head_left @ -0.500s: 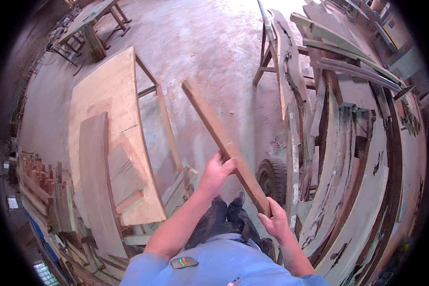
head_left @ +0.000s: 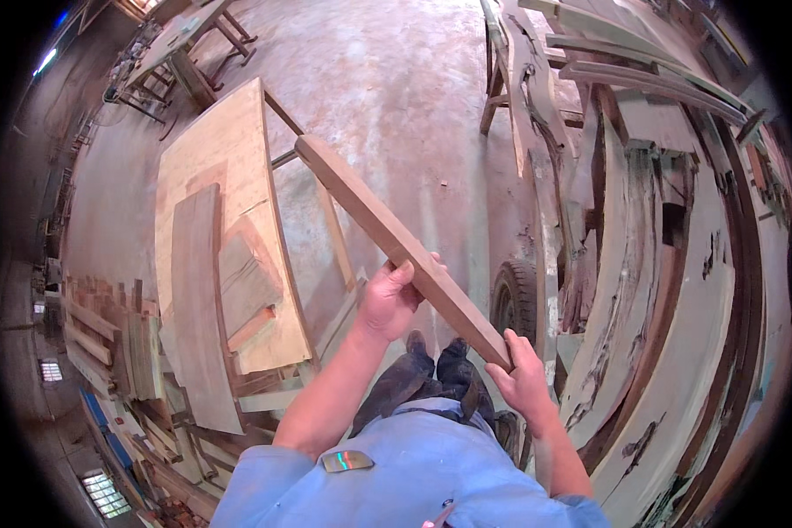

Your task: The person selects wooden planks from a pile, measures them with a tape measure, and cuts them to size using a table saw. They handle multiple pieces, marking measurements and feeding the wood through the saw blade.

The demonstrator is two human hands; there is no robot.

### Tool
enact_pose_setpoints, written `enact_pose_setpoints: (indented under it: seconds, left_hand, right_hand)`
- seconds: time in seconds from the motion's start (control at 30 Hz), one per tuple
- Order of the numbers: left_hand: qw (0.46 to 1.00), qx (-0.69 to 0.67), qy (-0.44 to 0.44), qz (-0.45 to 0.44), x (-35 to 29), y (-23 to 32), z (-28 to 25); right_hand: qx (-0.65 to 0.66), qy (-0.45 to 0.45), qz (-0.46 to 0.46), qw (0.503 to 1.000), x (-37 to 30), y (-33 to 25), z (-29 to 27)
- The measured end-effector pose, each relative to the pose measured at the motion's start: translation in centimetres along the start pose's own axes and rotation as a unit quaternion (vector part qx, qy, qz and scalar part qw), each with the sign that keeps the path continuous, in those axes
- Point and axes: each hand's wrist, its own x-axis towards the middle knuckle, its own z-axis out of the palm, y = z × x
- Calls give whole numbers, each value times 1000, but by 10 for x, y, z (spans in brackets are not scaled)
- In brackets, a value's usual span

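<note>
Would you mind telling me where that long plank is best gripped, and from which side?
Probably at its near end, from below and either side. The plank is long and narrow, tilting away; the left hand wraps it further up, and the right hand takes the end.

Plywood bench (head_left: 238, 141) carries a dark plank (head_left: 198, 299); concrete floor (head_left: 396, 79).

- Floor (head_left: 396, 79): bare concrete, stained and dusty.
- Plywood desk (head_left: 220, 150) at left; wooden trestle (head_left: 185, 44) beyond.
- Curved timber slabs (head_left: 678, 290) stacked at right.
- Rubber wheel (head_left: 512, 295) beside them.
</note>
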Motion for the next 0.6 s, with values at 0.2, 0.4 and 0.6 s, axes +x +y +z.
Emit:
enact_pose_setpoints:
  seconds: [0.2,0.4,0.6]
  left_hand:
    - [996,-72,-6,-55,-9,-6,-8]
    - [979,-154,23,-132,-38,-16,-10]
    - [964,-184,0,-191,-58,-20,-7]
  right_hand:
    - [-7,4,70,997,-32,-32,0]
    - [-23,49,170,984,-93,-68,37]
    - [-22,63,177,982,-133,-98,63]
